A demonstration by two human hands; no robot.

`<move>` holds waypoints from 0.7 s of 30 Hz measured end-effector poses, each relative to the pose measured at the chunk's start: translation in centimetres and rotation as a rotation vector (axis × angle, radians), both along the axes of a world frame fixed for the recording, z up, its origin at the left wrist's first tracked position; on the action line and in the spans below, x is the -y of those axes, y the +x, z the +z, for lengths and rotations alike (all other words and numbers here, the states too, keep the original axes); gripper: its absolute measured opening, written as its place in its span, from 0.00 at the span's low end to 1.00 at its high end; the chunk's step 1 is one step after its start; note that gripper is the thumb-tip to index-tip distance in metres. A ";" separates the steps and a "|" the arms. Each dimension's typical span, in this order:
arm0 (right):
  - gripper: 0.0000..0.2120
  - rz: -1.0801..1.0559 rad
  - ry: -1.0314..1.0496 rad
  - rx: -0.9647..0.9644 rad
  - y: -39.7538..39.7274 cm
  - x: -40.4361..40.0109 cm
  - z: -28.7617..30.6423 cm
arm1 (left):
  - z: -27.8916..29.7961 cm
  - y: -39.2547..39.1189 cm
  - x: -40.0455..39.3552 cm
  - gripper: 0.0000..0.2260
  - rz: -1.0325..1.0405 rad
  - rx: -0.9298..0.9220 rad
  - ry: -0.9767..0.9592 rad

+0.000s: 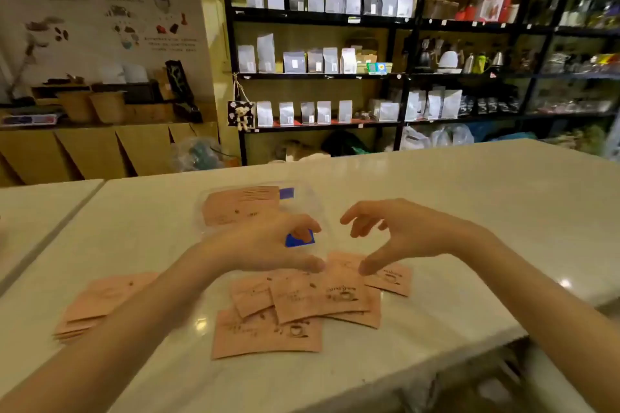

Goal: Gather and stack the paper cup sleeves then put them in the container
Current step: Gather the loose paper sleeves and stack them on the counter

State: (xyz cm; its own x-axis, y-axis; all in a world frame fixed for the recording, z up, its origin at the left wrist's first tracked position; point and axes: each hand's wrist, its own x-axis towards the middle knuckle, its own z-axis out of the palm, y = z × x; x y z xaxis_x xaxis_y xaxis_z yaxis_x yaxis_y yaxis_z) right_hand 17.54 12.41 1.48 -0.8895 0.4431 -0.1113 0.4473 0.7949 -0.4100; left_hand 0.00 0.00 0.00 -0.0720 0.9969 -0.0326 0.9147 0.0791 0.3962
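Note:
Several flat pinkish-brown paper cup sleeves [295,308] lie in a loose overlapping pile on the white counter in front of me. A second small stack of sleeves [100,302] sits to the left, partly behind my left forearm. A clear plastic container [312,198] with blue clips stands just beyond the pile and holds some sleeves [238,204]. My left hand [268,245] hovers over the pile's far edge, fingers curved, holding nothing. My right hand [396,238] hangs beside it with fingers spread, its thumb tip close to a sleeve at the pile's right.
The white counter [453,198] stretches to the right and far side; its front edge drops off at the lower right. Another white surface [40,208] adjoins on the left across a seam. Black shelves [402,74] with bags and kettles stand behind.

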 end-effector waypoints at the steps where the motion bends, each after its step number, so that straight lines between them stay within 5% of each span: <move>1: 0.32 -0.015 -0.017 0.031 0.2 0.2 -0.6 | -0.5 0.3 0.2 0.27 -0.003 -0.003 -0.044; 5: 0.36 -0.055 -0.050 0.050 1.3 0.4 -3.8 | -3.5 0.3 0.9 0.32 0.023 -0.038 -0.127; 11: 0.40 -0.077 -0.062 -0.045 2.4 1.3 -7.0 | -5.6 0.3 2.3 0.36 0.066 -0.116 -0.004; 21: 0.34 -0.129 -0.120 -0.202 3.3 2.0 -8.3 | -5.7 0.2 3.0 0.35 0.144 -0.016 0.085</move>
State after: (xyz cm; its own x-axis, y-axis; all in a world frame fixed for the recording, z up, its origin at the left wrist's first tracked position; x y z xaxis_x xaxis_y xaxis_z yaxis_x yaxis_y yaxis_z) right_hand 20.89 10.39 -6.79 -0.8359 0.5489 0.0038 0.4417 0.6767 -0.5890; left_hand 0.20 -2.95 -5.74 -0.2138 0.9754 0.0533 0.9026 0.1764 0.3927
